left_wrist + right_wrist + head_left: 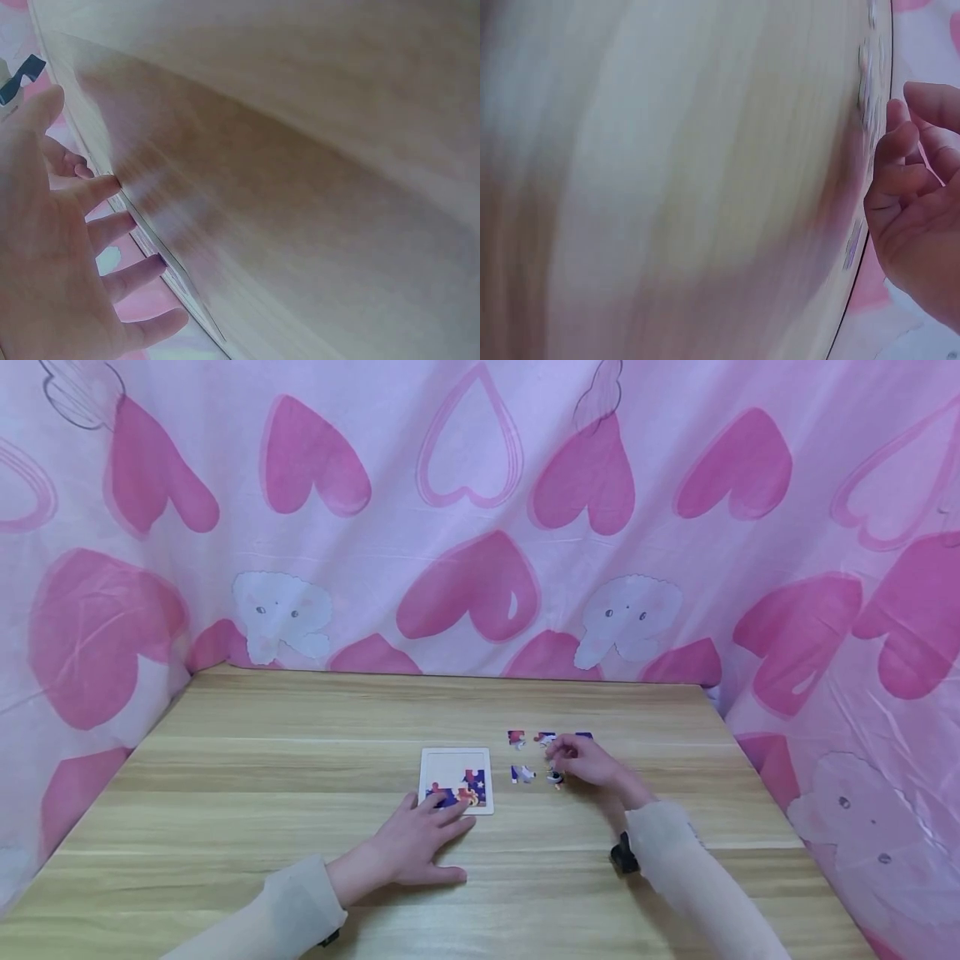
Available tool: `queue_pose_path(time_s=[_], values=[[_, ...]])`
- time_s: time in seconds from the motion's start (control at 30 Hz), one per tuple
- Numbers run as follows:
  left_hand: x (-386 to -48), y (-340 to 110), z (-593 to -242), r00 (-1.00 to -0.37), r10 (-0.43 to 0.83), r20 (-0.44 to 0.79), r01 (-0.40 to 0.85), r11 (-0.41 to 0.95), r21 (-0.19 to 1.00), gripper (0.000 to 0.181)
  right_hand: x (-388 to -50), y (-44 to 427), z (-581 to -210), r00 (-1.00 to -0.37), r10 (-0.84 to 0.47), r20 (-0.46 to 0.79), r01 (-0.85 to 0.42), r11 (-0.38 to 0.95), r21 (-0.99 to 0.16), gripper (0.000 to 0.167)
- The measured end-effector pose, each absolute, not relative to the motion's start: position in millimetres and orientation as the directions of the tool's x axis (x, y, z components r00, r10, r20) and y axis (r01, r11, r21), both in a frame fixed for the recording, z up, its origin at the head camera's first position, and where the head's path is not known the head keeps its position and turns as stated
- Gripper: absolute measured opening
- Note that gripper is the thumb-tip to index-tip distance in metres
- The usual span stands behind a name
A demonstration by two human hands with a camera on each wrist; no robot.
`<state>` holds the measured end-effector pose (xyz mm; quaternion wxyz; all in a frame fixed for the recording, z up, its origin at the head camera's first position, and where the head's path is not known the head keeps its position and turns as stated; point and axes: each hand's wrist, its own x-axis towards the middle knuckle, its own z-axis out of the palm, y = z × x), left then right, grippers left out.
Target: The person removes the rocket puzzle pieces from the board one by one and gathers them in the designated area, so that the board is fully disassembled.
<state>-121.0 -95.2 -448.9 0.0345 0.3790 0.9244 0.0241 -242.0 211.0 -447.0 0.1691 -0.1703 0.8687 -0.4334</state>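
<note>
While looking down from the head, find the puzzle tray (445, 768) flat on the counter (300, 827), partly under the left grip (420, 842). See joined pieces (478, 785) along the near and right sides, with bare white across the rest. Notice the left grip spread wide, fingertips laid over the near edge, probably to keep the tray from sliding; judge nothing to be pinched there. Look right of the tray for loose pieces (522, 773), set out in two short rows with gaps between, perhaps to leave each easy to see and pick up. Find the right grip (588, 764) bent low over these, narrow, thumb and fingertips near one another; cannot tell from any view whether holding one. Farther out, see pale sleeves (296, 897) ending short of the grips, maybe to keep cloth off the pieces, and, behind the counter, a heart-printed curtain (468, 589), likely hung to screen off the surroundings
</note>
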Motion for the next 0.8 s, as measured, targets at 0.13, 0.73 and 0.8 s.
queue_pose_path(time_s=[0.13, 0.73, 0.8], values=[[-121, -95, -448, -0.711, 0.701, -0.059, 0.696, 0.713, 0.081, 0.072, -238, 192, -446, -0.864, -0.493, -0.102, -0.225, 0.558, -0.798, 0.016], [-120, -95, -446, -0.707, 0.706, -0.048, 0.702, 0.708, 0.079, 0.071, -232, 118, -446, -0.764, -0.637, -0.099, -0.371, 0.560, -0.740, 0.025], [-120, -95, -445, -0.707, 0.705, -0.055, 0.701, 0.709, 0.081, 0.071, -233, 113, -445, -0.763, -0.638, -0.104, -0.385, 0.578, -0.720, 0.026]])
